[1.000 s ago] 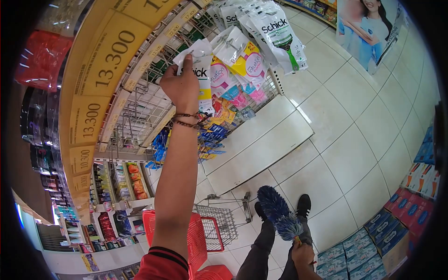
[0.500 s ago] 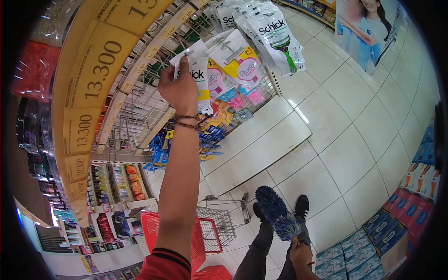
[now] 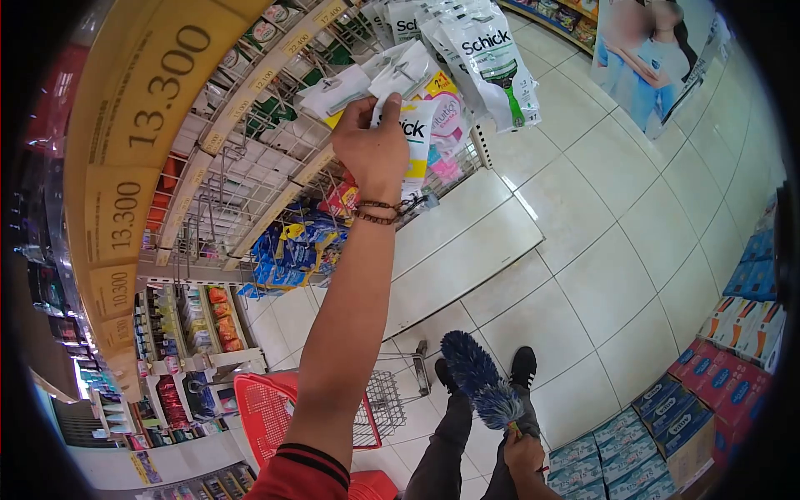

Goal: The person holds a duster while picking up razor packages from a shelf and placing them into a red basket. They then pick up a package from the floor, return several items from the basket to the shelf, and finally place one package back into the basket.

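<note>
"Labels (image 3: 125, 167) first?"
"Yes, yellow ones, down the left side, reading 13.300 and 10.300. Then the wire rack (image 3: 250, 179), with a red basket (image 3: 262, 408) lower down."
"And the left hand (image 3: 371, 146)?"
"Closed, thumb and fingers pinching the top of a white-and-yellow packet (image 3: 418, 137). The packet drops below the pinch, its visible front to the right of the thumb; the hand covers the rest."
"What's beside it?"
"A pink-and-white pack (image 3: 450, 117), just to the right."
"Next?"
"A blue duster (image 3: 479, 375), near the floor. Its fluffy head slants up and left from the right hand (image 3: 522, 456), which is wrapped round the handle."
"Far right?"
"Stacked boxes (image 3: 683, 417), blue and pink among them."
</note>
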Action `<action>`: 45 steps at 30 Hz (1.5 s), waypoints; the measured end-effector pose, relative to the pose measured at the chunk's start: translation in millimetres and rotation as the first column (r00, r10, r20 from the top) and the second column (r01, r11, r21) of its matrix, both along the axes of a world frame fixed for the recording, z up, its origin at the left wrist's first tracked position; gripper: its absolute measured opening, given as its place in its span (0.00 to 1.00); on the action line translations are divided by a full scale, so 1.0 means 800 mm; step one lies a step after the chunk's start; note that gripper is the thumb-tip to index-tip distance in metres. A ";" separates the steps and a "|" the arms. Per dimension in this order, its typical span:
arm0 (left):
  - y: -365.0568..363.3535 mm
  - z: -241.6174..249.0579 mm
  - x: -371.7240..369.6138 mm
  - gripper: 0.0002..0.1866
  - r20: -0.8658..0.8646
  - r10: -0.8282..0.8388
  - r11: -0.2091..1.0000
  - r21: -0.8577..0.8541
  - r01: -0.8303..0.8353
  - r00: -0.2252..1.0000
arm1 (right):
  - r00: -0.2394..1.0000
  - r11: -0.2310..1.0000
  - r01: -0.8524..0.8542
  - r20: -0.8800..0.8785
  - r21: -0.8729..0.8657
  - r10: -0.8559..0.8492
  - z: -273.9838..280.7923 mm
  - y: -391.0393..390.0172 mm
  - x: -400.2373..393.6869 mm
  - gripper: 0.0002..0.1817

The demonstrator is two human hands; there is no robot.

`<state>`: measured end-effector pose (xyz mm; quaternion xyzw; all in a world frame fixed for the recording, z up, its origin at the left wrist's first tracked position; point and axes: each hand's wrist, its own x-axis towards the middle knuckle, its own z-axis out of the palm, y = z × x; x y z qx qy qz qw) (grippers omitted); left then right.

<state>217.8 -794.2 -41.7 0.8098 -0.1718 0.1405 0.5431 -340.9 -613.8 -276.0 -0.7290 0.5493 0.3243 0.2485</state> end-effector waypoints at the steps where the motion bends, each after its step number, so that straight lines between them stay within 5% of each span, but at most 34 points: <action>1: 0.002 -0.001 -0.001 0.18 -0.024 -0.034 0.999 -0.014 0.034 0.999 | 1.000 1.000 0.019 -0.010 0.016 -0.019 0.004 -0.002 0.003 0.28; 10: 0.053 0.024 -0.045 0.08 0.130 -0.367 0.912 -0.142 0.384 0.921 | 0.999 0.999 0.042 -0.034 0.030 -0.041 0.002 -0.002 0.001 0.29; 18: 0.090 0.052 -0.014 0.09 0.128 -0.043 0.972 -0.225 0.072 0.991 | 1.000 1.000 0.015 -0.016 0.003 -0.015 0.001 -0.001 0.003 0.29; 20: 0.089 0.055 0.003 0.10 0.147 0.080 0.994 -0.083 -0.069 0.986 | 0.999 1.000 0.008 -0.036 0.011 -0.007 -0.003 0.001 0.001 0.30; 35: 0.061 0.039 0.042 0.11 0.128 0.124 0.990 -0.089 -0.113 0.984 | 1.000 1.000 -0.002 -0.003 -0.017 0.002 -0.005 0.004 -0.001 0.31; 45: 0.059 0.020 0.050 0.13 0.405 0.199 0.979 -0.129 -0.160 0.892 | 1.000 1.000 0.001 0.011 -0.019 -0.001 -0.005 0.002 -0.004 0.31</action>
